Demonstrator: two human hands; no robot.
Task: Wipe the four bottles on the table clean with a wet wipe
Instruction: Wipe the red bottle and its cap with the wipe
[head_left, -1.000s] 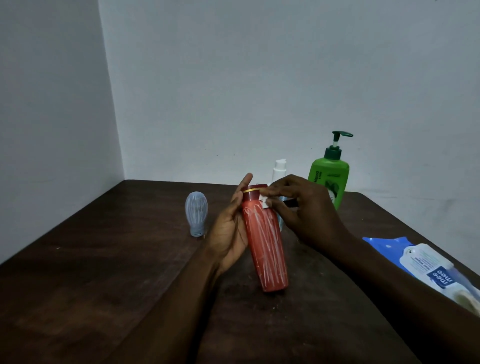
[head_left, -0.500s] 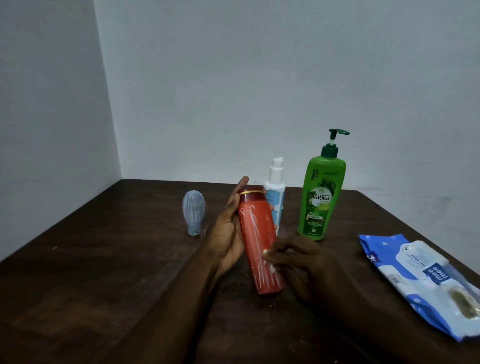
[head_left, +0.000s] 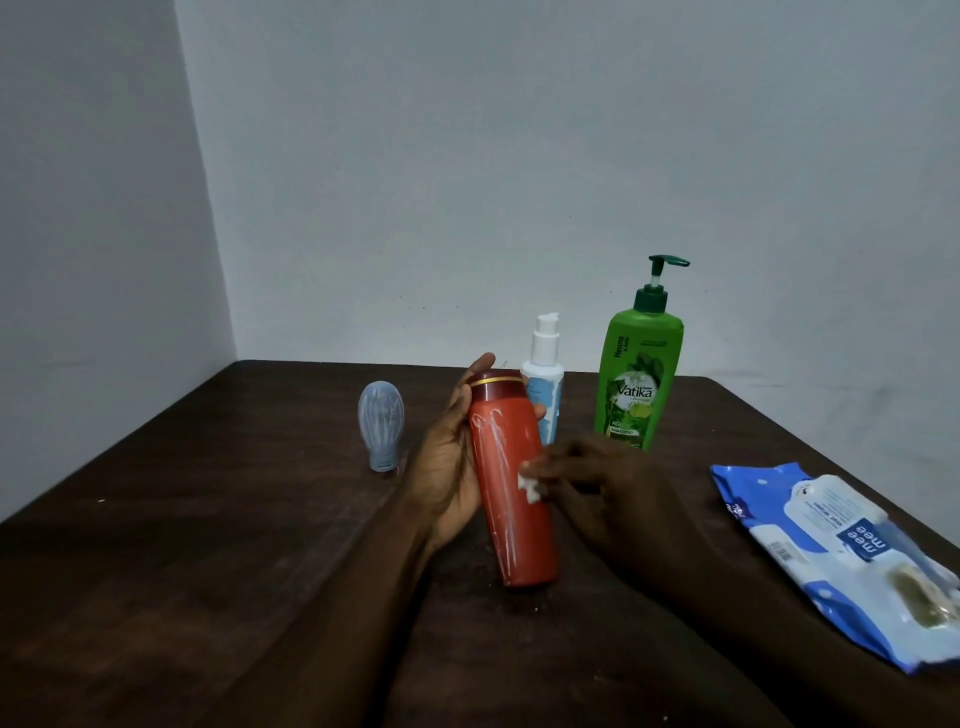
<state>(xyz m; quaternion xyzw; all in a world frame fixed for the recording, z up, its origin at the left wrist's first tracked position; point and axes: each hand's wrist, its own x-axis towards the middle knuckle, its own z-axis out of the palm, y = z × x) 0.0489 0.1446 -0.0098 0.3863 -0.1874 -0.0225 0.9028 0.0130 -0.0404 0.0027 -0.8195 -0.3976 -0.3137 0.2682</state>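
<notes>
My left hand (head_left: 449, 467) grips a red bottle (head_left: 511, 499) with a dark red cap, tilted, its base resting on the table. White streaks run down its side. My right hand (head_left: 602, 488) presses a small bunched white wet wipe (head_left: 530, 486) against the bottle's middle. Behind stand a white pump bottle (head_left: 544, 384) with a blue label and a tall green pump bottle (head_left: 636, 384). A small grey-blue squeeze bottle (head_left: 381, 423), streaked white, stands upside down on its cap to the left.
The dark wooden table (head_left: 208, 545) sits in a corner between two pale walls. A blue and white wet wipe pack (head_left: 841, 551) lies at the right edge. Small white crumbs lie near the red bottle's base.
My right hand with the wipe went from the red bottle's neck down to near its base, then back up to its middle. The left hand kept its hold.
</notes>
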